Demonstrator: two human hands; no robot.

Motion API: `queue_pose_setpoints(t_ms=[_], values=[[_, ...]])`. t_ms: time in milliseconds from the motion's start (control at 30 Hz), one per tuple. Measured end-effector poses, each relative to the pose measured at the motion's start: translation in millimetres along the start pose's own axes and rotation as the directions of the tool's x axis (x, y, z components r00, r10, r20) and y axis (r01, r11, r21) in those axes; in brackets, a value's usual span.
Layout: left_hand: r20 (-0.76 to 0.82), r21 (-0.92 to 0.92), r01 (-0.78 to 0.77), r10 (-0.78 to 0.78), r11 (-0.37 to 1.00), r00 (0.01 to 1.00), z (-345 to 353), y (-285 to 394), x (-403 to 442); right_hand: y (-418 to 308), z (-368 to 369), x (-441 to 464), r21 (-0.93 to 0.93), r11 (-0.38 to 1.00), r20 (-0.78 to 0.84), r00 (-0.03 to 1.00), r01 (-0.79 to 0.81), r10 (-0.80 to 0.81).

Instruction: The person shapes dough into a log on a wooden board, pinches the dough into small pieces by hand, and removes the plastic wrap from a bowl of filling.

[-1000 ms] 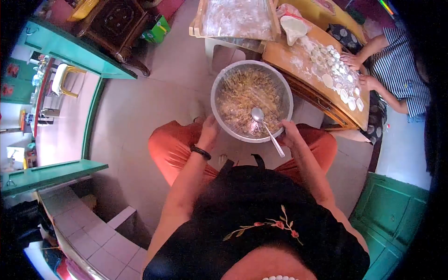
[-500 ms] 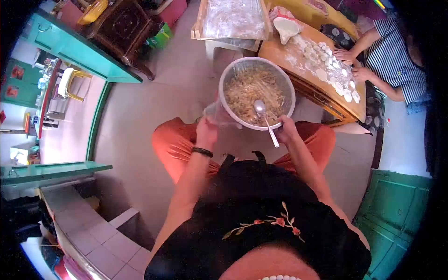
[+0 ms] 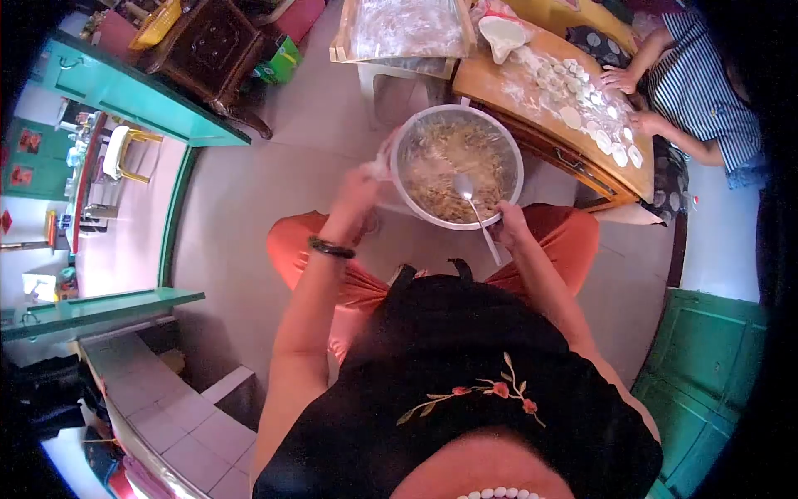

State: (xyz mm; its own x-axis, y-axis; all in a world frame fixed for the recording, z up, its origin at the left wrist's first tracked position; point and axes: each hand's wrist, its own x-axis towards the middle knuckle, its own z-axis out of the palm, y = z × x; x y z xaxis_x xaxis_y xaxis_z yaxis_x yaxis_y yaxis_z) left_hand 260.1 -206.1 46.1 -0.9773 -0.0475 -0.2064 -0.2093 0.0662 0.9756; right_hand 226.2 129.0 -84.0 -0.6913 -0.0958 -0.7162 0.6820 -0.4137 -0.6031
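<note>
A large round bowl (image 3: 399,179) of chopped filling (image 3: 453,154) is in front of me, with a metal spoon (image 3: 476,212) resting in it, its handle over the near rim. My right hand (image 3: 509,223) grips the rim at the lower right. My left hand (image 3: 362,187), blurred, is left of the bowl, its fingers closed on thin clear plastic film (image 3: 381,169) that stretches toward the bowl's left side. A dark bracelet (image 3: 331,247) circles my left wrist.
A wooden table (image 3: 490,79) at the right bears floury dumplings (image 3: 569,81), flat wrappers (image 3: 619,154) and a pouring bowl (image 3: 502,35). Another person's hands (image 3: 619,79) rest there. A floured tray (image 3: 407,29) stands on a white stool (image 3: 370,79). Green doors (image 3: 141,91) are at the left.
My left hand has left the bowl's rim and moved up and left, pulling the plastic film outward. My right hand still holds the rim; the bowl has shifted slightly.
</note>
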Motion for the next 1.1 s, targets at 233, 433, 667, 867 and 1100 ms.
queue_pose_setpoints(t_ms=[233, 433, 667, 867, 1100], values=[[0.035, 0.337, -0.603, 0.631, 0.723, 0.775, 128, 14, 22, 6, 25, -20, 0.007, 0.998, 0.117, 0.991, 0.06, -0.061], [0.163, 0.269, -0.605, 0.584, 0.749, 0.795, 167, 14, 5, 22, -4, 19, -0.042, 0.994, 0.168, 0.981, 0.105, -0.097], [0.254, 0.065, -0.551, 0.52, 0.832, 0.816, 147, 26, -7, 6, -2, 17, -0.114, 0.993, 0.12, 0.993, 0.002, 0.012], [0.297, -0.065, -0.275, 0.281, 0.959, 0.913, 140, 16, -12, 35, -33, 81, -0.128, 0.99, 0.177, 0.983, 0.062, -0.039], [0.082, -0.035, -0.18, 0.182, 0.983, 0.98, 99, 4, -17, 21, -31, 77, -0.077, 0.994, 0.049, 0.996, -0.077, 0.08]])
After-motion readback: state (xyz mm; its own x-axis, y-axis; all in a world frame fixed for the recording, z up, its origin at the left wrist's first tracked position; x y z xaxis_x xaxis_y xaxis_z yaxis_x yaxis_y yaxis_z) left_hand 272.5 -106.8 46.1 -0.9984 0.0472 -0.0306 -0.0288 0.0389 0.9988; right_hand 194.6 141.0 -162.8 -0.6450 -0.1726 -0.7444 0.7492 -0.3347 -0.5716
